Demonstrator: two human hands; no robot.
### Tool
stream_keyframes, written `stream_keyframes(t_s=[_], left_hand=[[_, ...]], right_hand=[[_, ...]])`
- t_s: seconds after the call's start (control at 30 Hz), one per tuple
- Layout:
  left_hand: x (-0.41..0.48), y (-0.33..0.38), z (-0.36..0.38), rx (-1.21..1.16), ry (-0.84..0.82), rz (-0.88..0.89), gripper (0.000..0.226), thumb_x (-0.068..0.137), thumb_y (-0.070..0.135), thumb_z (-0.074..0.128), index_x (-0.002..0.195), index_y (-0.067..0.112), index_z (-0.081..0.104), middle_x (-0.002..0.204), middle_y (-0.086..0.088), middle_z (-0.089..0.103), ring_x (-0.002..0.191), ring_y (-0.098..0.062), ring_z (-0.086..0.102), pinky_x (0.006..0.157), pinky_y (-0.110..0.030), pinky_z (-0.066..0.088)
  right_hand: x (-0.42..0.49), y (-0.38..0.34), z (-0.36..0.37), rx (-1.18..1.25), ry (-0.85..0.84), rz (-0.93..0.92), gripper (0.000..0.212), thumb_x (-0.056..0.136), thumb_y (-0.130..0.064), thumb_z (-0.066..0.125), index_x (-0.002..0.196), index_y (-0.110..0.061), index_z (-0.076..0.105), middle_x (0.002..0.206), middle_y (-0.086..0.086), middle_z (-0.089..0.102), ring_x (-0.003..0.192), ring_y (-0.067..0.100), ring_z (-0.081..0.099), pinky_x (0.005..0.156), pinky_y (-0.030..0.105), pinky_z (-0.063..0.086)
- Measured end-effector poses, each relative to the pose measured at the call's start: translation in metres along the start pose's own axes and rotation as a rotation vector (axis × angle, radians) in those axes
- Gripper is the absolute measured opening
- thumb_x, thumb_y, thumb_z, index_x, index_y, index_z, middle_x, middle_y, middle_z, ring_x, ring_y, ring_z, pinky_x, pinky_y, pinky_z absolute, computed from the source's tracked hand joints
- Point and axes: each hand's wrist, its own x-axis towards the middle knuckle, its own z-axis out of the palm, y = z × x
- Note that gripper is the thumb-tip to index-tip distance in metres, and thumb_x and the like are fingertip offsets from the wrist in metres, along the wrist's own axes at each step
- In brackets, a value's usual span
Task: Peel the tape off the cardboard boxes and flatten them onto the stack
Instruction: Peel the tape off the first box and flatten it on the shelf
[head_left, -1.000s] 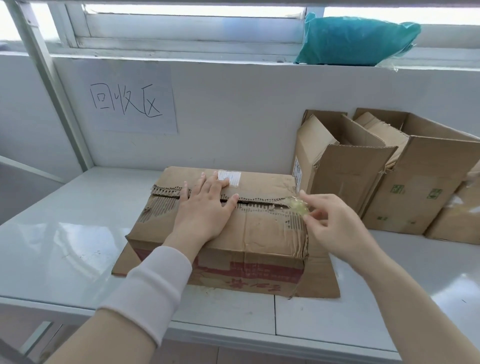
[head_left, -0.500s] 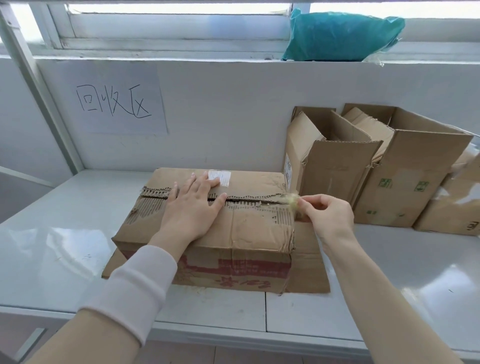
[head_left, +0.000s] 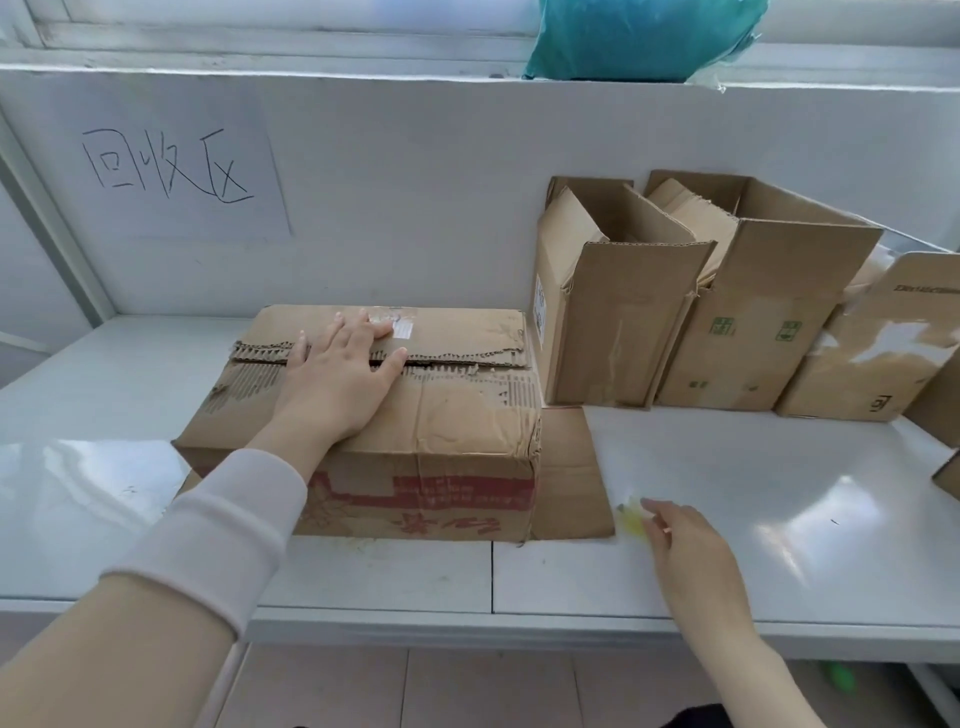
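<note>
Left hand (head_left: 343, 379) flat on a closed cardboard box (head_left: 441, 426); right hand (head_left: 685, 540) at a wad of tape (head_left: 631, 512) low over the table (head_left: 779, 493).
The box sits on a flat sheet of cardboard (head_left: 571, 478), its top flaps closed with a narrow dark gap along the torn seam, so its contents are hidden. The left fingers lie straight and released across that seam. The yellowish tape wad is at the right fingertips, just beside the sheet's near right corner. Blur makes it impossible to tell whether the fingers pinch it or have let go. Against the back wall stand three more boxes: an open box (head_left: 623, 322) with its flaps raised, a larger open box (head_left: 769, 322) holding folded cardboard pieces upright inside, and a third box (head_left: 872, 353) with glossy tape on its face.
</note>
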Motion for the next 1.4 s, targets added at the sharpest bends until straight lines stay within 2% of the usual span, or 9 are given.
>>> stream_keyframes(t_s=[0.17, 0.27, 0.47, 0.63, 0.8, 1.1, 1.27, 1.33, 1.4], left_hand=[[-0.010, -0.001, -0.001, 0.010, 0.052, 0.019, 0.051, 0.095, 0.050, 0.024, 0.144, 0.034, 0.023, 0.158, 0.009, 0.007, 0.145, -0.009, 0.000, 0.119, -0.039, -0.004], [-0.021, 0.000, -0.002, 0.002, 0.115, 0.042, 0.050, 0.097, 0.047, 0.022, 0.145, 0.033, 0.021, 0.158, 0.009, 0.005, 0.145, -0.008, -0.001, 0.118, -0.038, -0.005], [-0.069, -0.003, -0.001, -0.176, 0.350, 0.073, 0.072, 0.090, 0.060, 0.015, 0.145, 0.027, -0.019, 0.158, 0.004, -0.012, 0.143, -0.005, -0.016, 0.115, -0.028, -0.018], [-0.092, -0.002, 0.006, -0.169, 0.457, -0.085, 0.087, 0.081, 0.073, 0.006, 0.147, 0.019, -0.012, 0.156, -0.013, -0.016, 0.143, -0.021, -0.019, 0.114, -0.039, -0.016], [-0.097, 0.016, -0.002, -0.377, 0.425, -0.382, 0.097, 0.081, 0.071, 0.037, 0.147, 0.019, -0.012, 0.153, -0.015, -0.023, 0.142, -0.026, -0.024, 0.115, -0.047, -0.012], [-0.066, 0.022, -0.077, -0.899, 0.488, -0.617, 0.119, 0.065, 0.055, 0.073, 0.148, 0.022, -0.005, 0.153, -0.010, -0.026, 0.143, -0.026, -0.019, 0.113, -0.054, -0.004], [-0.066, -0.003, -0.100, -1.089, 0.685, -0.300, 0.075, 0.083, 0.012, 0.061, 0.143, 0.025, 0.019, 0.139, 0.003, 0.037, 0.115, -0.015, 0.048, 0.092, -0.034, 0.042], [-0.079, -0.023, -0.103, -1.135, 0.716, -0.218, 0.059, 0.089, 0.005, 0.047, 0.139, 0.031, 0.029, 0.118, -0.002, 0.059, 0.083, -0.012, 0.057, 0.074, -0.032, 0.049], [-0.087, -0.040, -0.102, -1.015, 0.717, -0.158, 0.061, 0.093, 0.007, 0.046, 0.141, 0.037, 0.023, 0.118, -0.006, 0.062, 0.090, -0.017, 0.060, 0.085, -0.040, 0.050]], right_hand=[[0.017, -0.024, -0.032, -0.299, 0.124, -0.098, 0.024, 0.086, -0.023, 0.062, 0.102, -0.006, 0.067, 0.101, 0.014, 0.056, 0.097, 0.032, 0.050, 0.069, 0.031, 0.041], [0.031, -0.086, -0.048, 0.029, 0.292, -0.398, 0.030, 0.079, -0.028, 0.071, 0.101, -0.008, 0.068, 0.106, 0.011, 0.057, 0.102, 0.029, 0.054, 0.077, 0.028, 0.041], [0.063, -0.201, -0.045, -0.288, -0.299, -0.797, 0.082, 0.071, -0.068, 0.055, 0.142, -0.038, 0.027, 0.157, 0.002, 0.005, 0.145, 0.028, -0.005, 0.115, 0.055, 0.006], [0.072, -0.221, -0.053, -0.390, -0.151, -0.942, 0.059, 0.084, -0.058, 0.045, 0.134, -0.027, 0.042, 0.139, 0.001, 0.046, 0.124, 0.025, 0.047, 0.101, 0.040, 0.038], [0.074, -0.253, -0.086, -0.230, 0.122, -0.869, 0.042, 0.097, -0.041, 0.032, 0.109, -0.015, 0.063, 0.089, 0.013, 0.069, 0.083, 0.033, 0.062, 0.066, 0.031, 0.041], [0.053, -0.269, -0.122, 0.142, 0.327, -0.803, 0.034, 0.097, -0.034, 0.038, 0.091, -0.009, 0.061, 0.057, 0.002, 0.054, 0.061, 0.028, 0.054, 0.062, 0.030, 0.038], [0.041, -0.243, -0.113, 0.401, 0.291, -0.612, 0.023, 0.097, -0.027, 0.040, 0.078, -0.021, 0.050, 0.050, -0.011, 0.037, 0.044, 0.009, 0.040, 0.048, 0.014, 0.034], [0.043, -0.225, -0.109, 0.503, 0.326, -0.446, 0.031, 0.098, -0.026, 0.038, 0.067, -0.020, 0.043, 0.049, -0.005, 0.034, 0.045, 0.007, 0.041, 0.051, 0.009, 0.035], [0.043, -0.210, -0.105, 0.570, 0.352, -0.372, 0.041, 0.098, -0.023, 0.037, 0.057, -0.021, 0.035, 0.051, -0.001, 0.029, 0.046, 0.009, 0.036, 0.052, 0.010, 0.033]])
